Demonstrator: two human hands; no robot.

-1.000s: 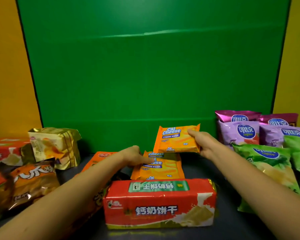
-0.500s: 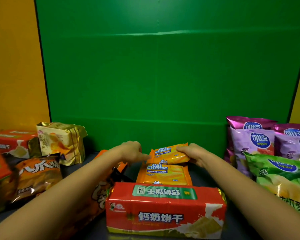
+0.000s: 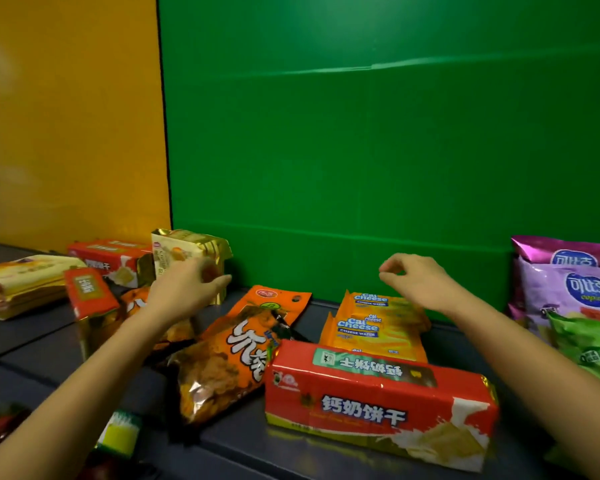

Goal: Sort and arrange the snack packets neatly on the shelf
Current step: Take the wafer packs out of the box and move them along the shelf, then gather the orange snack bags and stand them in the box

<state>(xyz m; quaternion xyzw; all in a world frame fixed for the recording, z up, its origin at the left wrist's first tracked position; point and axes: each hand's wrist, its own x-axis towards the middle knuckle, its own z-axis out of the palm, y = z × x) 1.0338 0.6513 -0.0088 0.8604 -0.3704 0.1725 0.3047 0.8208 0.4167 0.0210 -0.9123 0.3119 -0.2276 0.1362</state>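
Orange Cal Cheese wafer packets [image 3: 378,323] lie stacked on the dark shelf [image 3: 447,341] near the green back wall. My right hand [image 3: 416,282] hovers just above them, fingers loosely curled, holding nothing. My left hand [image 3: 187,289] reaches left toward a gold biscuit pack [image 3: 187,252], fingers spread and blurred; it touches or nearly touches the pack's front. A red biscuit pack [image 3: 378,400] lies in front. An orange snack bag [image 3: 236,355] lies between my arms.
Purple chip bags [image 3: 568,282] and green ones [image 3: 589,344] stand at the right. At the left are another red biscuit pack [image 3: 108,259], a small red pack [image 3: 87,292] and a yellow flat pack [image 3: 21,282]. Yellow wall at left.
My right hand has let go of the Cal Cheese packet, which now lies on the stack. My left hand has moved left toward the gold pack. The view has swung left.
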